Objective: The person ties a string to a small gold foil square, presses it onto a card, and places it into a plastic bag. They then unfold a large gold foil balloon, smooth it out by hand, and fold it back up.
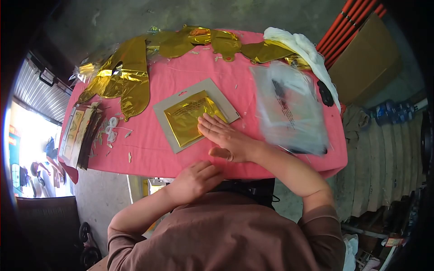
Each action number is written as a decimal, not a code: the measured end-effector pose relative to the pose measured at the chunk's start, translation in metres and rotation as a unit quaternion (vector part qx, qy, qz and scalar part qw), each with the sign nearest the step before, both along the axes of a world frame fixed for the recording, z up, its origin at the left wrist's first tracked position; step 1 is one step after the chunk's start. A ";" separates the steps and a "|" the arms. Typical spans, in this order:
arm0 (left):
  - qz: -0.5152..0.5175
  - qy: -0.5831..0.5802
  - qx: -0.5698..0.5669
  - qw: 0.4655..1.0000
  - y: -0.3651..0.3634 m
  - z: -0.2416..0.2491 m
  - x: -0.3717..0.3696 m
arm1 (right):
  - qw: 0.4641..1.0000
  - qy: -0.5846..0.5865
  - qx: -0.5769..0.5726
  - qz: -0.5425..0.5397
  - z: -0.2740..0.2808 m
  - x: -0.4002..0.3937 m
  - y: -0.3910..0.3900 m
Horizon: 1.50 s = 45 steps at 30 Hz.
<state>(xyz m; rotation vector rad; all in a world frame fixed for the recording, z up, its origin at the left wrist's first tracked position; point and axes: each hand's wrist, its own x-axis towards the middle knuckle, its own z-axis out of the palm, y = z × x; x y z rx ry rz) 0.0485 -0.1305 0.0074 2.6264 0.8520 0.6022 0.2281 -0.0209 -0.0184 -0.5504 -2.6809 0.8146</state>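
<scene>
Here, folded gold foil on grey card, long axis tilted, right hand flat.

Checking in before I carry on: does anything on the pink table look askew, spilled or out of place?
Mostly small things. Paper scraps are strewn over the pink tablecloth near the left edge. The grey card under the folded gold foil, which the right hand presses flat, sits skewed to the table edge. Nothing looks spilled or torn.

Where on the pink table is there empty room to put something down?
Bare pink cloth lies between the grey card and the packet stack, and above the card below the gold balloons. The right side is crowded by clear plastic bags.
</scene>
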 end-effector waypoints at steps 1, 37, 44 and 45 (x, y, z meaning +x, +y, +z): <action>-0.029 -0.001 -0.022 0.999 -0.003 -0.001 0.004 | 1.000 0.017 -0.009 0.002 0.000 -0.001 0.000; 0.163 -0.017 -0.020 0.986 0.043 -0.008 -0.050 | 0.993 0.015 0.083 -0.086 0.050 0.037 0.004; 0.130 -0.031 -0.068 0.989 0.044 -0.007 -0.054 | 0.993 -0.008 0.083 -0.089 0.035 0.009 -0.011; 0.132 -0.031 -0.070 0.988 0.045 -0.006 -0.057 | 0.996 -0.019 0.054 -0.075 0.038 0.009 -0.011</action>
